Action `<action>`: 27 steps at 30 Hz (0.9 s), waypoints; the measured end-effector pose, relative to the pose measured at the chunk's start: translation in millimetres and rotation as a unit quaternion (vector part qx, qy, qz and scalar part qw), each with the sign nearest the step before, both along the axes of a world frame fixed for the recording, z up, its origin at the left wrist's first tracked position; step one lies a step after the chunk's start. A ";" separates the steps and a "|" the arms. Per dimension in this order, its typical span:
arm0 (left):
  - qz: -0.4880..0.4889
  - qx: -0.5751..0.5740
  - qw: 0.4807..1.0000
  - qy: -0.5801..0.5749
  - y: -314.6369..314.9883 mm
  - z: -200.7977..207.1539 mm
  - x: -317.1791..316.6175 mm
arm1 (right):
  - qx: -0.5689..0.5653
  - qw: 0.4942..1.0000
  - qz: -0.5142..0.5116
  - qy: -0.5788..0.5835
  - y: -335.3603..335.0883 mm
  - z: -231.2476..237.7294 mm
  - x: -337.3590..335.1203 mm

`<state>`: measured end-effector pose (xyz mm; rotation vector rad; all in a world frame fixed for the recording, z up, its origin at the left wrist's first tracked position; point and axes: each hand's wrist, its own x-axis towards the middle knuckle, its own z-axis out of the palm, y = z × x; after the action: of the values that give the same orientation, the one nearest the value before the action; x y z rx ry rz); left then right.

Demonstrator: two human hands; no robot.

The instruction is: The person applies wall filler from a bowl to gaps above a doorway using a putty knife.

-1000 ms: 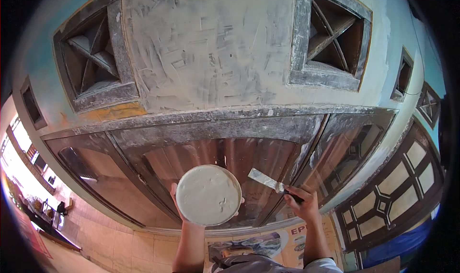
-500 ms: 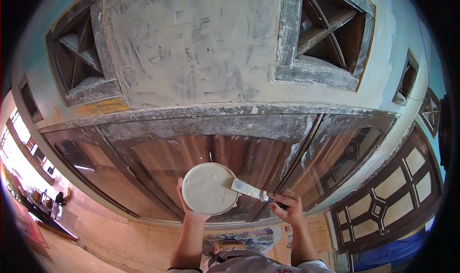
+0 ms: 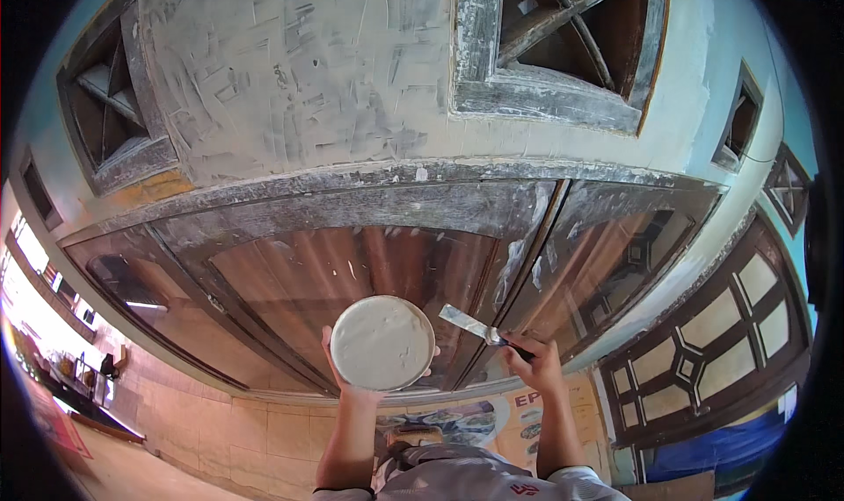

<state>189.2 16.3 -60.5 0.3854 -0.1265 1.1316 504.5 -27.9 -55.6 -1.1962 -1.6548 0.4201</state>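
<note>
Putty knife [image 3: 468,322], gripped by right fingers [image 3: 522,366], has cleared the tub [image 3: 387,388] held between left fingers [image 3: 328,343]; slipping could spill paste [image 3: 374,334].

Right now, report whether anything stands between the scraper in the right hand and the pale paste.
Nothing visible does: an open gap separates the scraper in the right hand from the round of paste that the left hand holds.

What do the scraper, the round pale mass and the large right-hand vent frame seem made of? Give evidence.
Scraper: probably a metal blade, grey with pale smears; the dark handle could be plastic or wood. Round pale mass: likely matt, putty-like paste, its surface dented. Vent frame: apparently wood, its grey finish worn and patchy.
</note>
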 end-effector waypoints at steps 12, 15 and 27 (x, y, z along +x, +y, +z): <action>0.065 -0.056 0.994 0.063 0.3 -16.5 19.1 | 0.091 0.959 0.155 -0.218 -5.1 84.2 9.7; 0.091 -0.081 0.990 0.065 1.7 -18.0 24.0 | 0.086 0.967 0.151 -0.186 -3.2 90.2 2.4; 0.075 -0.077 0.993 0.044 0.2 -3.8 21.5 | 0.090 0.958 0.144 -0.232 7.0 90.8 -0.7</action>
<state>210.8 16.5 -64.3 0.3111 0.0680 1.2610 503.9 -21.0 35.1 -0.9627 -2.2376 0.1622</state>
